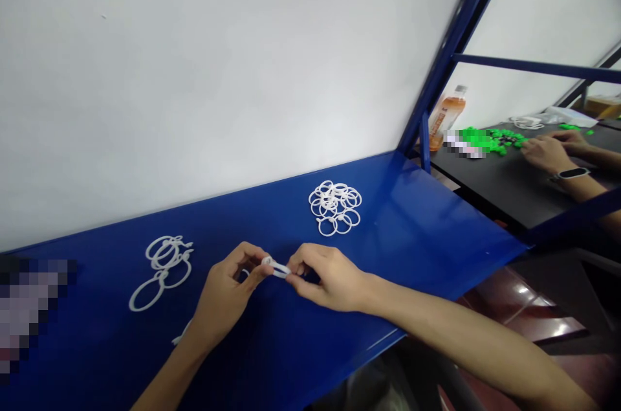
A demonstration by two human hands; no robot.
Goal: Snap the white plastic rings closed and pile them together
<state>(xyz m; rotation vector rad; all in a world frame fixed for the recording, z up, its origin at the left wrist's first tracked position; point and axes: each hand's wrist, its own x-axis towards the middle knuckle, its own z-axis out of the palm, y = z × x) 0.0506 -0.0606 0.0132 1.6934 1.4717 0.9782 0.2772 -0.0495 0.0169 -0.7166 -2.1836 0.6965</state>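
Observation:
Between my two hands, just above the blue table [272, 346], is a white plastic ring [280, 268] with a small knob at its left end. My left hand [231, 281] pinches the knob end between thumb and fingers. The fingertips of my right hand [323, 275] pinch the ring's other end. Behind my right hand lies a pile of several white rings [334, 204]. Left of my left hand is a looser group of white rings [167, 262], some overlapping. Another white piece [182, 335] shows partly from behind my left forearm.
A pale wall [218, 74] rises along the table's back edge. A blue metal frame [439, 68] stands at the right. Beyond it, a co-worker's hands [553, 149] are over green pieces [499, 139] on a black table [495, 181], with an orange drink bottle [447, 116] nearby.

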